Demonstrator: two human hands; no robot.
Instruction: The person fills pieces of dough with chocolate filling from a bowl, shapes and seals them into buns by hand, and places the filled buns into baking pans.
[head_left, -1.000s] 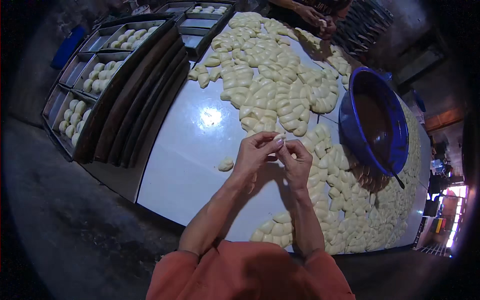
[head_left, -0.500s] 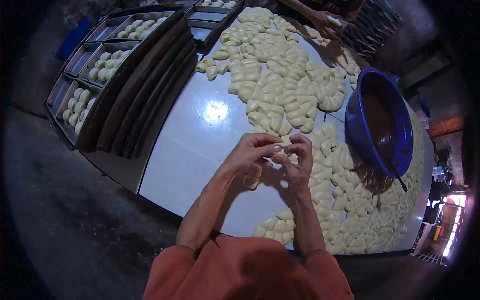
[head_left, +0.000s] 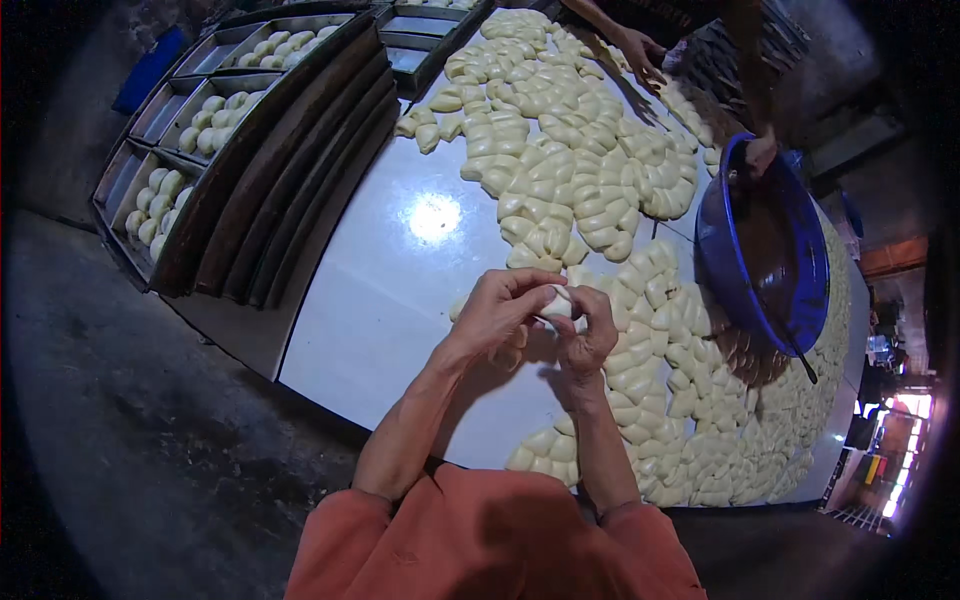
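Apparently shaping dough ball (head_left: 561, 303), 12 o'clock | grasped by fingers, left hand (head_left: 493, 312) + right hand (head_left: 590, 339) | next: likely even pinch

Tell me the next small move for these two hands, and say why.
Probably a gentle pinch on the small dough piece: the left hand and right hand both hold it in their fingers above the table, while the pieces in the nearest tray look rounded.
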